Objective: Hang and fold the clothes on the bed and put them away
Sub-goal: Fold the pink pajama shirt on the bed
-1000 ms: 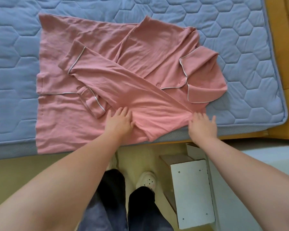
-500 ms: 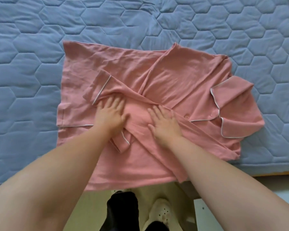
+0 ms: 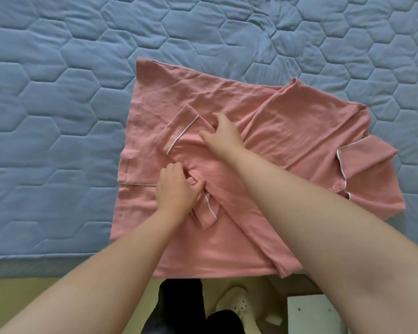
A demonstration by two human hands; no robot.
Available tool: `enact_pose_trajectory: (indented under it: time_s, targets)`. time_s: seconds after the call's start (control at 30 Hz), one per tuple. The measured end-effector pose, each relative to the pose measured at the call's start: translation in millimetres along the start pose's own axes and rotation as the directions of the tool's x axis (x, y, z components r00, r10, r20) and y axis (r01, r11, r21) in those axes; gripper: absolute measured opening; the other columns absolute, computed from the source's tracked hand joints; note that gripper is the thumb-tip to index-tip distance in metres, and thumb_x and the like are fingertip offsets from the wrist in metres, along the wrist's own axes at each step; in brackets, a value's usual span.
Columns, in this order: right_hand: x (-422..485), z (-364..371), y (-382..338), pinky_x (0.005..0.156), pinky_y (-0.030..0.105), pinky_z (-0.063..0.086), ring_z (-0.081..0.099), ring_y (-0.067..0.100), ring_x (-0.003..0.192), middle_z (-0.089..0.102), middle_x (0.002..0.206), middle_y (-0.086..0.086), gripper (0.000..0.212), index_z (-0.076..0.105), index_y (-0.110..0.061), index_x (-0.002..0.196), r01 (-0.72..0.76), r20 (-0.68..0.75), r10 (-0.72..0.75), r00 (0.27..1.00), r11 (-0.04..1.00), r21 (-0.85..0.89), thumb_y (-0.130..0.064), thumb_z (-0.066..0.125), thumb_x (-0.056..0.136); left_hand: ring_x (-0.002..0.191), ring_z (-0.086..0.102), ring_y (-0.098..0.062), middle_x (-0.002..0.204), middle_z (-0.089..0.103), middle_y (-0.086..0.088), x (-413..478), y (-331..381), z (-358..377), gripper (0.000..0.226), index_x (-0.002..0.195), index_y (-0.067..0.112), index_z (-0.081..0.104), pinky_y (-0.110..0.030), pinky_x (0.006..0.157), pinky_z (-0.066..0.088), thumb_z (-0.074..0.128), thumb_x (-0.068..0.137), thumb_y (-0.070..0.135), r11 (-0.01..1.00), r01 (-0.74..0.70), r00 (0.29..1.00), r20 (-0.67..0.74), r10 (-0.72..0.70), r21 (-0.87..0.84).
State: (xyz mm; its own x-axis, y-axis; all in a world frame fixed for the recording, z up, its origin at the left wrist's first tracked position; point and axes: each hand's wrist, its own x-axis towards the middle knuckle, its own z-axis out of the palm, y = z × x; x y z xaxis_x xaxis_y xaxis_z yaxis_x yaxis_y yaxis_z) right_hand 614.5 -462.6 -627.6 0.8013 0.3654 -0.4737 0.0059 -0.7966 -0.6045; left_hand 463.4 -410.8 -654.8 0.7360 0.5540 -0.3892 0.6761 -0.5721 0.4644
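The pink pyjama top (image 3: 227, 97) lies flat at the near edge of the bed (image 3: 58, 92), my left hand (image 3: 176, 189) pinching the near sleeve (image 3: 206, 209) and my right hand (image 3: 223, 137) gripping the far sleeve (image 3: 179, 133), probably to square both across its body.

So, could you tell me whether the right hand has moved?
Yes: the right hand moved up the pink shirt, from its near edge to the piped cuff.
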Motion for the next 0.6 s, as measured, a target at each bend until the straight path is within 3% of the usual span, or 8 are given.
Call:
enact_pose_trajectory:
  time_s: [0.1, 0.17, 0.2, 0.27, 0.33, 0.4, 0.47, 0.6]
  targets:
    - [21, 8, -24, 0.095, 0.027, 0.044, 0.057, 0.024, 0.112, 0.061, 0.120, 0.010, 0.051, 0.053, -0.007, 0.126, -0.103, 0.105, 0.105, 0.989, 0.994, -0.020, -0.024, 0.069, 0.081, 0.103, 0.048, -0.033, 0.105, 0.052, -0.013, -9, 0, 6, 0.049, 0.104, 0.005, 0.054, -0.043, 0.086, 0.041, 0.078, 0.067, 0.026, 0.988, 0.032, 0.999, -0.031, -0.037, -0.149]
    - [16, 1, -33, 0.063, 0.023, 0.046, 0.058, 0.016, 0.069, 0.063, 0.074, 0.004, 0.010, 0.066, -0.009, 0.088, -0.132, 0.132, 0.111, 0.985, 0.978, 0.159, -0.007, 0.057, 0.084, 0.102, 0.049, -0.033, 0.105, 0.052, -0.012, -16, -3, 7, 0.045, 0.105, 0.006, 0.054, -0.041, 0.086, 0.042, 0.076, 0.067, 0.019, 0.973, 0.027, 0.998, -0.055, -0.041, -0.231]
    - [12, -8, -33, 0.052, 0.023, 0.043, 0.052, 0.013, 0.055, 0.056, 0.058, 0.000, 0.021, 0.063, -0.010, 0.073, -0.176, 0.157, 0.132, 0.979, 0.932, 0.318, 0.003, 0.048, 0.083, 0.102, 0.050, -0.031, 0.106, 0.051, -0.011, -18, -4, 5, 0.042, 0.105, 0.007, 0.055, -0.040, 0.087, 0.042, 0.074, 0.068, 0.016, 0.965, 0.037, 0.998, -0.048, -0.051, -0.259]
    - [-2, -34, -26, 0.044, 0.026, 0.048, 0.058, 0.013, 0.047, 0.059, 0.053, 0.002, 0.036, 0.061, -0.005, 0.067, -0.362, 0.322, 0.185, 0.929, 0.641, 0.677, 0.014, 0.033, 0.080, 0.101, 0.051, -0.029, 0.107, 0.050, -0.009, -18, -9, 2, 0.038, 0.104, 0.009, 0.056, -0.040, 0.085, 0.043, 0.073, 0.071, 0.015, 0.964, 0.032, 0.998, -0.045, -0.046, -0.264]
    - [-24, -62, -1, 0.052, 0.026, 0.055, 0.064, 0.011, 0.051, 0.064, 0.054, 0.005, 0.028, 0.065, -0.004, 0.053, -0.495, 0.521, 0.042, 0.853, 0.384, 0.780, 0.005, 0.047, 0.073, 0.094, 0.051, -0.031, 0.100, 0.050, -0.009, -18, -15, -1, 0.030, 0.095, 0.010, 0.058, -0.044, 0.078, 0.045, 0.074, 0.069, 0.015, 0.986, -0.046, 0.996, -0.082, 0.033, -0.161]
    - [-41, -78, 29, 0.052, 0.025, 0.053, 0.060, 0.014, 0.051, 0.059, 0.052, 0.004, 0.021, 0.060, -0.014, 0.043, -0.519, 0.644, -0.089, 0.760, 0.513, 0.684, -0.020, 0.078, 0.051, 0.088, 0.050, -0.033, 0.093, 0.050, -0.010, -17, -19, -2, 0.027, 0.084, 0.010, 0.059, -0.045, 0.072, 0.045, 0.077, 0.066, 0.019, 0.993, -0.114, 0.991, -0.077, 0.112, -0.025]
    - [-51, -86, 65, 0.052, 0.023, 0.047, 0.054, 0.018, 0.049, 0.053, 0.052, 0.006, 0.037, 0.055, -0.015, 0.046, -0.563, 0.788, -0.102, 0.607, 0.644, 0.517, -0.029, 0.087, 0.033, 0.088, 0.050, -0.033, 0.091, 0.052, -0.011, -17, -20, -3, 0.031, 0.082, 0.010, 0.060, -0.043, 0.070, 0.045, 0.079, 0.065, 0.026, 0.987, -0.130, 0.991, -0.005, 0.131, 0.097]
    - [-66, -96, 94, 0.050, 0.032, 0.025, 0.042, 0.017, 0.047, 0.045, 0.052, 0.004, 0.036, 0.055, -0.017, 0.051, -0.591, 0.885, -0.084, 0.459, 0.714, 0.374, -0.033, 0.085, 0.042, 0.076, 0.056, -0.035, 0.080, 0.057, -0.014, -13, -10, -9, 0.027, 0.073, 0.007, 0.060, -0.039, 0.058, 0.044, 0.080, 0.060, 0.017, 0.945, -0.183, 0.983, 0.034, 0.181, 0.269]
